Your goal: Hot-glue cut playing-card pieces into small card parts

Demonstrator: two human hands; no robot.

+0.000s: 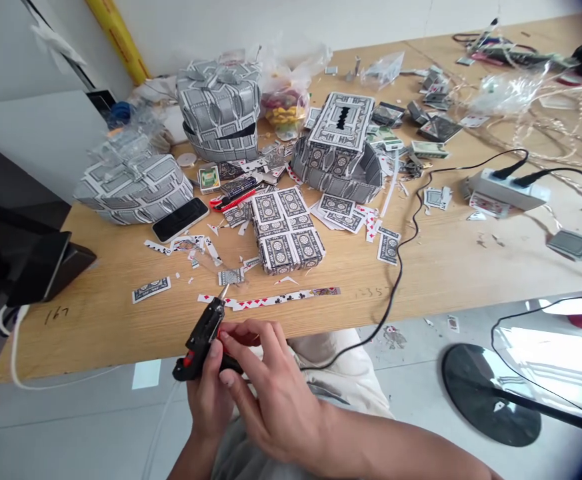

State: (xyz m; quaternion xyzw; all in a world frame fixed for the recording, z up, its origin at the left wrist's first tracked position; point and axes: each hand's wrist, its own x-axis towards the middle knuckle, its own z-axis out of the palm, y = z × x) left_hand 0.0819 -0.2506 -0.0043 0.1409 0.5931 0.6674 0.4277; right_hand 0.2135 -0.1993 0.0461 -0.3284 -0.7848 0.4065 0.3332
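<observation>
A black glue gun (203, 339) with red parts is held over the table's front edge, its metal tip pointing up and away. My left hand (209, 393) is wrapped round it from below. My right hand (268, 380) is at its right side, thumb and fingers closed on the handle and red trigger. Just beyond the tip lies a small piece of playing card (231, 277). A strip of joined cards (275, 299) runs to the right of it. Behind the strip sits a flat box covered in card backs (287, 230).
Woven card boxes (141, 187) and a card-covered box with a slot (343, 127) stand at the back. A phone (181, 219) and a red cutter (233, 199) lie nearby. The black cable crosses the table to a power strip (511, 190).
</observation>
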